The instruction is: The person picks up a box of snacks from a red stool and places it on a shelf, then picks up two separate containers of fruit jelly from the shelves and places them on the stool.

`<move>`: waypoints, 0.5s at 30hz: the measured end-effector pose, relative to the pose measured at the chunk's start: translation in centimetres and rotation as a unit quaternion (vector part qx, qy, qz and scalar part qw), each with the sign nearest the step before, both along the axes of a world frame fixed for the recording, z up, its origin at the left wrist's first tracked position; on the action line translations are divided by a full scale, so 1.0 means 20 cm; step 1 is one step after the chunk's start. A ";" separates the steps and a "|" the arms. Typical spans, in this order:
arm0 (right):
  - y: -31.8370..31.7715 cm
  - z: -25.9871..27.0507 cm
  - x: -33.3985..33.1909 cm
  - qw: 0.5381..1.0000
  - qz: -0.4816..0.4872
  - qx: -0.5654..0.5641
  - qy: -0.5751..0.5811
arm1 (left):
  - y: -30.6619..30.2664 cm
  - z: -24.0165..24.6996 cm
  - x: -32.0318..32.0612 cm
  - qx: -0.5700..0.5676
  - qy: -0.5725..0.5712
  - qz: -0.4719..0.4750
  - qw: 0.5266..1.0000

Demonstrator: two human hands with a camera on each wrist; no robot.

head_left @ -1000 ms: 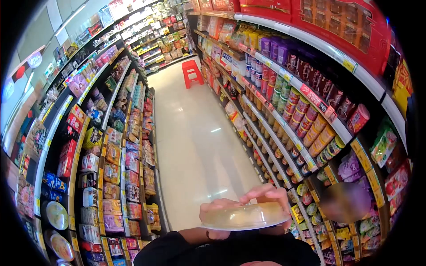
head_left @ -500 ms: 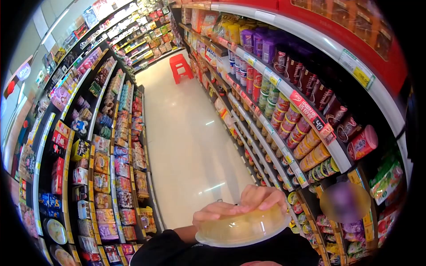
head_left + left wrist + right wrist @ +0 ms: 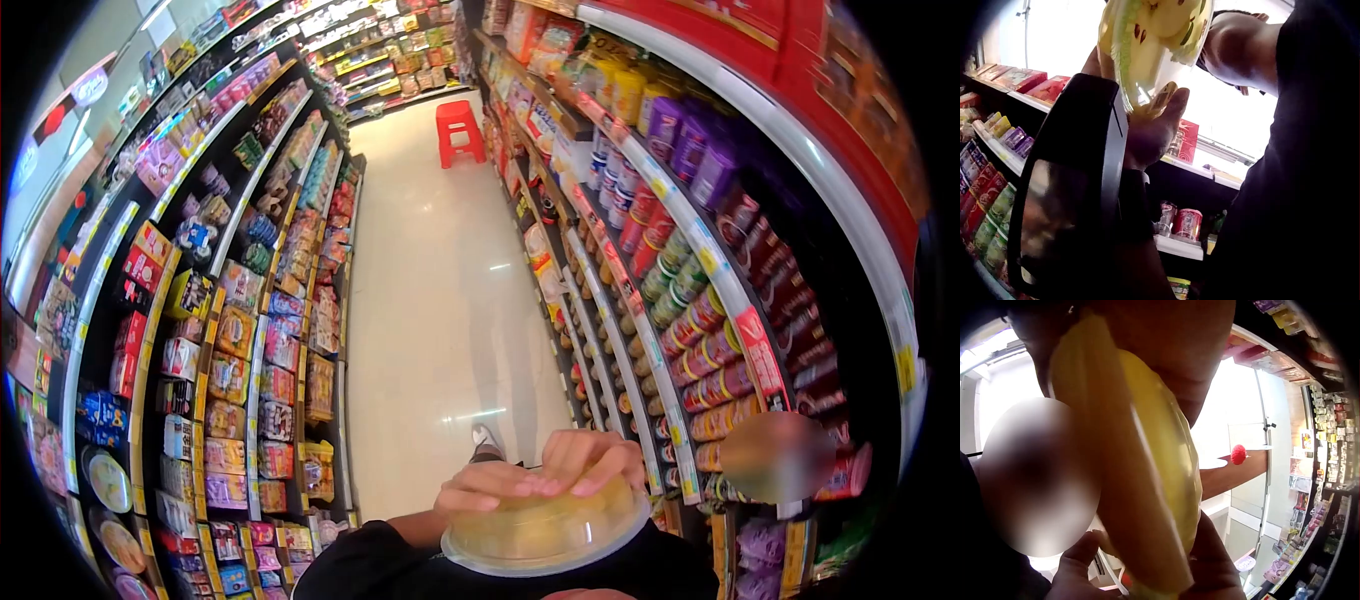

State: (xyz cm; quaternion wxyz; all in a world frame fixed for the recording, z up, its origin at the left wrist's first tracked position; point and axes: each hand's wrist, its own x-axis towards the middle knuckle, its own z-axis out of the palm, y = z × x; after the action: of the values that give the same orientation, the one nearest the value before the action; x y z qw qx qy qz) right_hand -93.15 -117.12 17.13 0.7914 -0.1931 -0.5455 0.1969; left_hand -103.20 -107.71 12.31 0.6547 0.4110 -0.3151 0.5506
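A round, shallow plastic tub (image 3: 545, 540), yellow and see-through with a pale rim, is held close in front of the dark shirt (image 3: 390, 565). My left hand (image 3: 483, 490) grips its left side, fingers laid over the top. My right hand (image 3: 592, 460) holds the far right side with curled fingers. In the left wrist view, the tub (image 3: 1154, 28) shows fruit-slice pictures with brown seeds, and the left hand (image 3: 1150, 137) supports it from below. The tub (image 3: 1166, 450) fills the middle of the right wrist view, its wide rim side blurred.
Packed shelves line both sides of the aisle (image 3: 430, 300). Similar round tubs (image 3: 108, 480) sit on the left shelf. Canisters (image 3: 710, 355) fill the right shelf. Farther down stands a red stool (image 3: 459, 135). A shoe (image 3: 487, 440) shows on the floor just beyond the hands.
The tub has tilted from nearly edge-on to show more of its domed yellow side; both hands still hold it. The head view has swung, and a shoe has come into sight.
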 end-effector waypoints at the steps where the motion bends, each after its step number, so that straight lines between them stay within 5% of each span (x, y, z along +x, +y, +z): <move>1: 0.04 0.00 0.01 1.000 -0.005 -0.008 0.012 | 0.06 0.00 0.02 0.008 0.009 0.005 1.000; 15: 0.91 0.18 0.27 0.999 0.004 -0.050 0.020 | 0.99 0.03 0.28 0.099 0.037 0.075 0.992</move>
State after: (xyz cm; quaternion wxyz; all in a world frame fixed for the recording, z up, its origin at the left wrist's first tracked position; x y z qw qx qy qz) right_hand -87.72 -98.95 20.76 0.7908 -0.2261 -0.5198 0.2310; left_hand -97.51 -87.90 12.85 0.5788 0.5162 -0.3121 0.5487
